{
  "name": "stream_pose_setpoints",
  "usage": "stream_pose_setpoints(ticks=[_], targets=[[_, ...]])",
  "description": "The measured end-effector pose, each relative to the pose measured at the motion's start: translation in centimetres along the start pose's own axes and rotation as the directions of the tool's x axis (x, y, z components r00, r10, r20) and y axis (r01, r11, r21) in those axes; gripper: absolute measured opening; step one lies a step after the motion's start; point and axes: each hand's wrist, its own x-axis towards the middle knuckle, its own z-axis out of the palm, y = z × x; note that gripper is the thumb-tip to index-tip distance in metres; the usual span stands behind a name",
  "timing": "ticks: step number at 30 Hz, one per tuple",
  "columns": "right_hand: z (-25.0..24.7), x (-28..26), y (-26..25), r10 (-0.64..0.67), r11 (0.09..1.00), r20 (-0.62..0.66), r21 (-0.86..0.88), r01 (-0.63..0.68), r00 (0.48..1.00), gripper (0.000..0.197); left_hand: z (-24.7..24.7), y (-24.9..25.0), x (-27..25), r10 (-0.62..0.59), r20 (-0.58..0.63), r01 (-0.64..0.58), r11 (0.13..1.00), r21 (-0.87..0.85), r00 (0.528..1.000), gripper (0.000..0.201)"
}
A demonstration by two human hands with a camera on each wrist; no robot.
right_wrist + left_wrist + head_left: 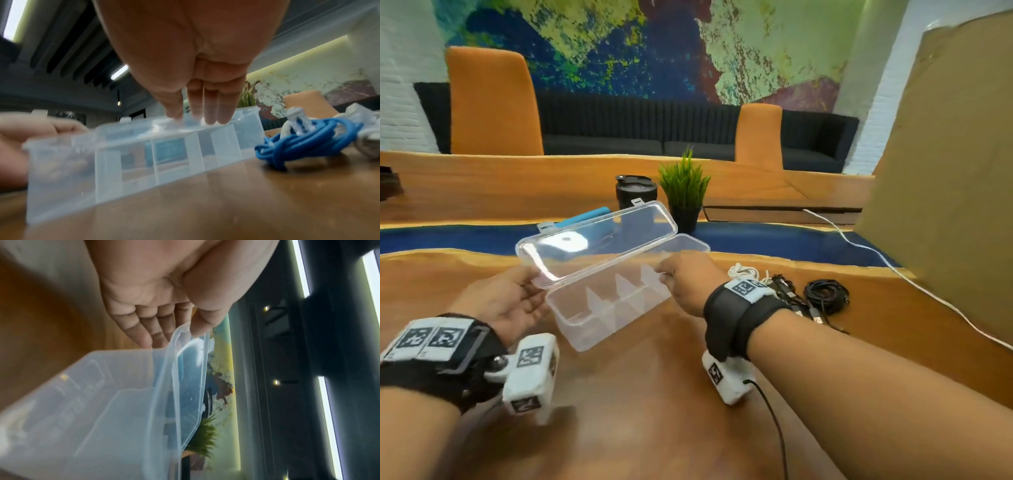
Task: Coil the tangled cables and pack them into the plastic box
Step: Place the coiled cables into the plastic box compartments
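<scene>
A clear plastic box (613, 305) with several dividers sits on the wooden table, its hinged lid (599, 236) raised. My left hand (530, 291) pinches the lid's left corner; in the left wrist view the thumb lies on the lid (185, 369) and the fingers (148, 335) behind the box (92, 410). My right hand (667, 277) grips the box's rim near its right end, thumb and fingertips (211, 116) meeting on the rim (144, 139). To the right lie a white cable bundle (743, 272), tangled black leads (791, 298), a black coil (825, 294) and a blue cable (304, 141).
Behind the box stand a black cup (635, 192), a small potted plant (685, 192) and a blue flat object (585, 217). A long white cord (859, 245) runs along the right side past a cardboard sheet (945, 171). Orange chairs (493, 102) stand across the table.
</scene>
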Motion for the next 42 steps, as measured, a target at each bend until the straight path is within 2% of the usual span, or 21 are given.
stream_pose_setpoints(ticks=[4,7,9,11,13,15,19,23,26,28,31,33,34,36,39,42], targets=[[-5.0,-0.2,3.3,0.024,0.996,-0.065,0.09,-0.018,0.998,0.031,0.6,-0.3,2.5,-0.06,0.034,0.062,0.995,-0.081,0.998,0.018],[-9.1,-0.7,7.1,0.159,0.977,-0.048,0.154,-0.15,0.986,0.018,0.6,-0.9,3.3,-0.028,0.071,0.032,0.999,-0.043,0.997,0.016],[-10.9,-1.1,9.2,0.219,0.971,-0.035,0.111,-0.214,0.975,0.012,0.2,-0.9,3.6,-0.023,0.088,0.024,1.0,-0.007,0.996,0.016],[-11.2,-1.4,10.3,0.221,0.975,0.014,-0.023,-0.221,0.975,0.009,-0.5,-0.6,3.9,-0.044,0.088,0.043,0.999,0.014,0.995,0.015],[-10.1,-1.5,10.0,0.175,0.978,0.131,-0.142,-0.156,0.976,0.011,-1.1,-0.2,4.1,-0.048,0.085,0.046,0.999,0.024,0.995,0.014],[-7.9,-1.4,9.1,0.101,0.97,0.229,-0.24,-0.044,0.968,0.021,-1.5,-0.1,4.1,-0.05,0.102,0.048,0.998,0.028,0.994,0.011],[-3.4,-0.9,7.4,0.003,0.876,0.272,-0.465,0.129,0.962,0.035,-1.8,-0.6,3.9,-0.06,0.124,0.055,0.998,0.041,0.99,0.008],[-2.0,-0.3,6.4,-0.067,0.771,0.336,-0.58,0.263,0.939,0.027,-1.6,-0.5,3.7,-0.043,0.131,0.038,0.998,0.041,0.99,0.01],[-2.0,-0.1,6.1,-0.101,0.75,0.344,-0.59,0.299,0.934,0.024,-1.4,-0.5,3.6,-0.034,0.132,0.03,0.999,0.036,0.991,0.01],[-2.6,-0.2,5.9,-0.097,0.784,0.315,-0.56,0.268,0.944,0.02,-1.4,-0.5,3.7,-0.03,0.134,0.025,0.999,0.041,0.991,0.007],[-5.4,0.0,5.9,-0.086,0.888,0.176,-0.433,0.156,0.981,0.012,-1.7,-0.5,3.8,-0.025,0.127,0.018,0.998,0.061,0.992,0.005],[-7.8,0.7,6.0,-0.009,0.981,0.063,-0.191,0.021,0.998,0.008,-1.8,-0.4,3.8,-0.025,0.131,0.015,0.997,0.078,0.991,0.007],[-8.7,1.3,6.0,0.031,0.998,0.004,-0.047,-0.031,1.0,0.006,-1.8,-0.4,3.8,-0.023,0.134,0.011,0.996,0.085,0.991,0.008],[-9.5,2.6,6.0,0.126,0.973,-0.082,0.205,-0.107,0.989,0.003,-1.8,-0.3,3.6,-0.01,0.135,-0.004,0.995,0.103,0.991,0.008],[-8.5,4.4,5.7,0.256,0.892,-0.004,0.385,-0.235,0.967,0.005,-1.8,-0.3,3.4,0.02,0.13,-0.037,0.991,0.126,0.991,0.007],[-6.6,5.7,5.5,0.332,0.842,0.122,0.408,-0.352,0.935,0.012,-1.9,-0.3,3.3,0.032,0.128,-0.049,0.99,0.134,0.991,0.008]])
